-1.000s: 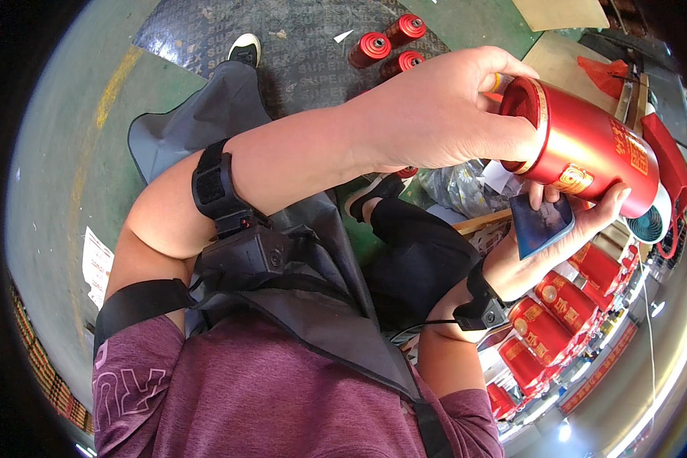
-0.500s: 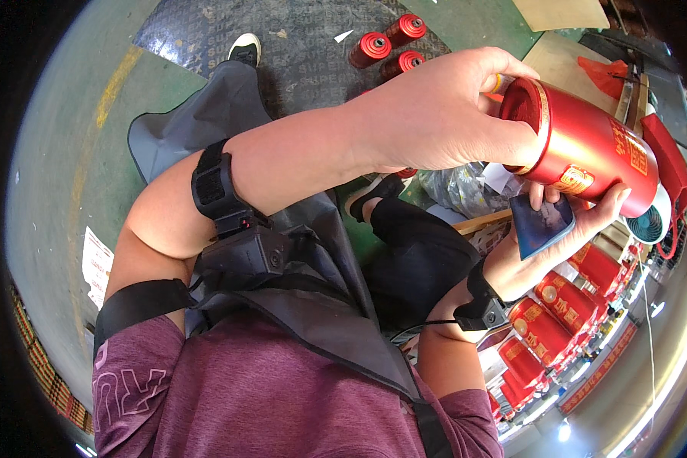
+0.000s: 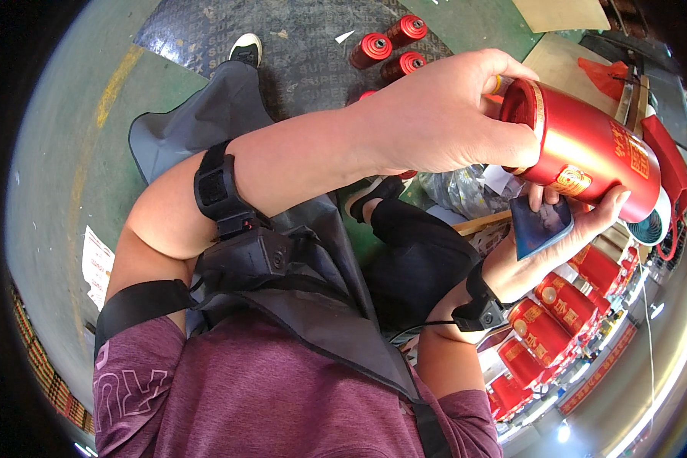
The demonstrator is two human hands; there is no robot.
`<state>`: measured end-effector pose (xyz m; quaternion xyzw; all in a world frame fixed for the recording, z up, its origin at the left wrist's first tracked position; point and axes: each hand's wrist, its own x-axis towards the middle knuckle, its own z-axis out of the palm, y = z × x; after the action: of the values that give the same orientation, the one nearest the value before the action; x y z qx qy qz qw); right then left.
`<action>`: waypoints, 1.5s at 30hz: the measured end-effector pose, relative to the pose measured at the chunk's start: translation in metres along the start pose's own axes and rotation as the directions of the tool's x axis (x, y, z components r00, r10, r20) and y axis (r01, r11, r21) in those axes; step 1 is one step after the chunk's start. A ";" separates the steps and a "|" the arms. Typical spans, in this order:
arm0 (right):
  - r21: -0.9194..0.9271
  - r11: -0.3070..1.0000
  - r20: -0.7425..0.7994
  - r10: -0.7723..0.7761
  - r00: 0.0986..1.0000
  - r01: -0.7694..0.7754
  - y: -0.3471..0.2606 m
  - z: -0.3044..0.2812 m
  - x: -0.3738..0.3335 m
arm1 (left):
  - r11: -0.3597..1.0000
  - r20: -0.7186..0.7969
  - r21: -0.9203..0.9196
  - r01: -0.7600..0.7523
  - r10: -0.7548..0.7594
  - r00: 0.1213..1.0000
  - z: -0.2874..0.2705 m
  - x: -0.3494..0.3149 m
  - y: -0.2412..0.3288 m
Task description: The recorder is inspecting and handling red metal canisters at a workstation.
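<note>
Held tilted at the upper right is a shiny red cylindrical canister (image 3: 588, 145) with gold markings and a gold band near its left end. My left hand (image 3: 450, 118) grips that banded end, its thumb pressed on the side and its other fingers reaching round behind. Under the canister, my right hand (image 3: 584, 225) supports the lower side with its thumb up against the wall. A dark blue piece of thin, flexible material (image 3: 542, 227) is held in my right fingers and hangs below the canister; I cannot make out what it is.
Several red canisters (image 3: 375, 48) stand on the dark mat (image 3: 305, 46) ahead. More large red containers (image 3: 542, 330) are lined up on the right. Beside my leg lies a clear plastic bag (image 3: 459, 191). A round fan-like object (image 3: 650, 223) and a red bag (image 3: 601, 76) are at the right.
Both hands keep their hold on the canister, which has barely shifted. The view has moved slightly.
</note>
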<state>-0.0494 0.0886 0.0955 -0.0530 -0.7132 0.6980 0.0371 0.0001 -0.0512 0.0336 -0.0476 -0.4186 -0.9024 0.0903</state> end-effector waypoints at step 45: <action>0.224 0.973 -0.011 -0.046 0.999 0.048 -0.001 0.005 0.001 | 0.998 0.015 -0.063 0.018 -0.017 1.000 0.002 -0.003 0.013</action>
<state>-0.0512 0.0838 0.0961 -0.0337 -0.6307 0.7728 0.0615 0.0055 -0.0579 0.0441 -0.0533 -0.3911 -0.9155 0.0777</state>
